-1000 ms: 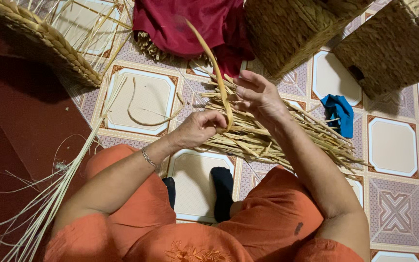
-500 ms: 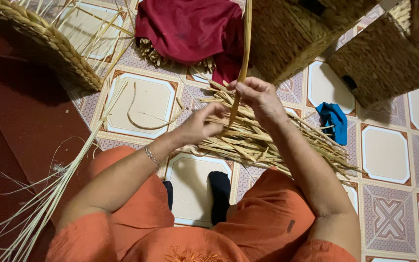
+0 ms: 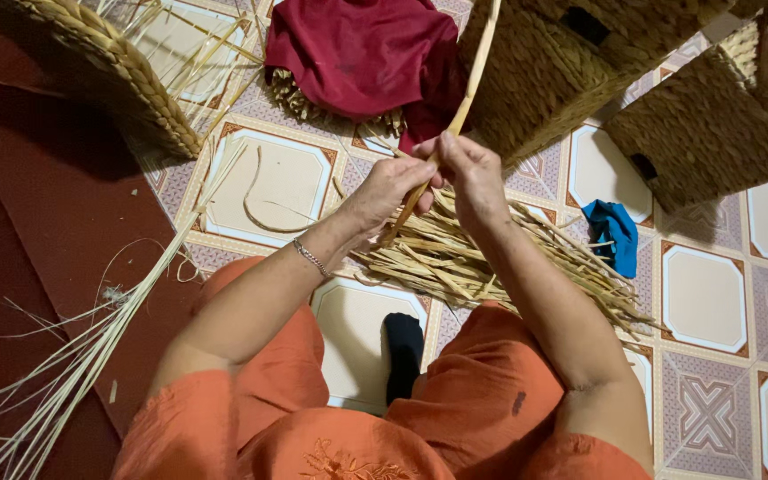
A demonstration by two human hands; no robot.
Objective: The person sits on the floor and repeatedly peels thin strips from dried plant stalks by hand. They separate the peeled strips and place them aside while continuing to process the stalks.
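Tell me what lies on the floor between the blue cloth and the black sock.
In the head view, the straw pile spreads across the tiles between the blue cloth and the black sock; the person's right forearm crosses above it.

straw strip: long, flat, pale tan, stands near upright, tilted right, top runs out of view | lower part pinched between both hands | straw bundle: loose pile of dried strips, lying on tiled floor under hands
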